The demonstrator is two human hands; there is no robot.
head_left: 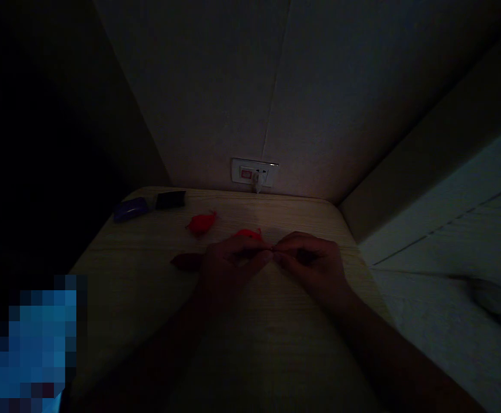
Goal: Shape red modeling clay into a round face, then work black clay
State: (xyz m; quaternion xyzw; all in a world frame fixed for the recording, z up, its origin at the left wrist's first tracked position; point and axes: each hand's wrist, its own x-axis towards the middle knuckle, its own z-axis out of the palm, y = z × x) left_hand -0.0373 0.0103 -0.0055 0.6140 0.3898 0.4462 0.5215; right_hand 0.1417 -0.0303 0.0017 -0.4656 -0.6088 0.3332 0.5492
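Observation:
The scene is very dark. My left hand point(228, 261) and my right hand point(310, 261) meet fingertip to fingertip over a light wooden table point(254, 344), both pinched on something small that I cannot make out. A red thing point(247, 234) lies just behind my hands. A second small red lump point(201, 222) rests further back to the left. A dark reddish shape point(185, 262) lies left of my left hand.
A purple object point(130, 209) and a black box point(170, 199) sit at the table's back left. A wall socket plate point(253, 172) is on the wall behind. The table's right edge drops to a pale floor point(448, 241). A blurred blue patch point(35, 344) fills the lower left.

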